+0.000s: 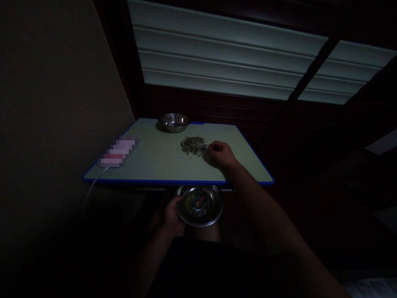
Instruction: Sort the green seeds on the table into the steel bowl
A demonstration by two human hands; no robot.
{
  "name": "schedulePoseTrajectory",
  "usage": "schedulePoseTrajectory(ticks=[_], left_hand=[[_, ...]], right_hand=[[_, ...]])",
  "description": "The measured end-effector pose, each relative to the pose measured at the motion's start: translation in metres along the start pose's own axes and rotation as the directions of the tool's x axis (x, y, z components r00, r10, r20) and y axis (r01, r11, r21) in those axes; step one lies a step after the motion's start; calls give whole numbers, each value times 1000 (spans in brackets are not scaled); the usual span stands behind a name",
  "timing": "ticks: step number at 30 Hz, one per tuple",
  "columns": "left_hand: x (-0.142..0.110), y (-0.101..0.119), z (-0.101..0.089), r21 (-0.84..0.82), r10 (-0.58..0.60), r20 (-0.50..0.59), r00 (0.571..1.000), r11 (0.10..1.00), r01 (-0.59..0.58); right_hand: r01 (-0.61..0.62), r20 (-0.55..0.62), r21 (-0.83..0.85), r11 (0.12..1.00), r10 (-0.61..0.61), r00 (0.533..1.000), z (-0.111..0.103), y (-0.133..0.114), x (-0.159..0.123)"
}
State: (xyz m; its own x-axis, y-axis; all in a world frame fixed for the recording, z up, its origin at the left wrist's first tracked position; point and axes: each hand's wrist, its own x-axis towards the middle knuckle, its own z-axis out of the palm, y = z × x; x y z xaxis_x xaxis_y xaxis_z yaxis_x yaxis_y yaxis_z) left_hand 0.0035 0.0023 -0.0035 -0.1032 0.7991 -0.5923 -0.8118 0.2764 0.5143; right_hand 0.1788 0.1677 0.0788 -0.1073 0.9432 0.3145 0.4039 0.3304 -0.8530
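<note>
My left hand [173,215] grips the left rim of a shiny metal bowl [217,212] just below the table's front edge. Small greenish grains and a little dark piece with a red mark show in that bowl. On the tabletop, a loose pile of small brown-green grains [191,145] is spread near the middle. My right hand [221,153] is at the pile's right side, its fingers curled into a pinch. A faint, pale shape shows at the fingertips, too dim to name.
A second metal bowl [174,128] stands at the back left of the blue-edged table [161,165]. A blurred pink-and-white object [118,152] lies at the left with a white cable [93,185] running off the edge. Behind the table is a dark-framed panel [217,54].
</note>
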Motion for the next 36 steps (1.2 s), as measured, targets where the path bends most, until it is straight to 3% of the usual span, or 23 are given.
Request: schedulePoseTrajectory(ticks=[11,19,24,28,36], left_hand=[[3,-1,-4,6,-7,17,1000,1000,7],[5,-1,-6,7,-3,28,1000,1000,3],[4,-1,-5,-7,21,32,999,1000,-21],[4,-1,-3,-5,31,20,999,1000,-31],[6,-1,-6,18,15,19,1000,1000,-15]], right_hand=[[-24,-5,-127,992,23,1000,-1,-7,-3],[-22,61,-96,995,27,998,-1,-11,-7],[-26,117,7,1000,25,993,-1,-10,-9],[-44,84,62,997,39,996,-2,-11,-9],[-69,127,36,997,64,990,-3,-11,-11]])
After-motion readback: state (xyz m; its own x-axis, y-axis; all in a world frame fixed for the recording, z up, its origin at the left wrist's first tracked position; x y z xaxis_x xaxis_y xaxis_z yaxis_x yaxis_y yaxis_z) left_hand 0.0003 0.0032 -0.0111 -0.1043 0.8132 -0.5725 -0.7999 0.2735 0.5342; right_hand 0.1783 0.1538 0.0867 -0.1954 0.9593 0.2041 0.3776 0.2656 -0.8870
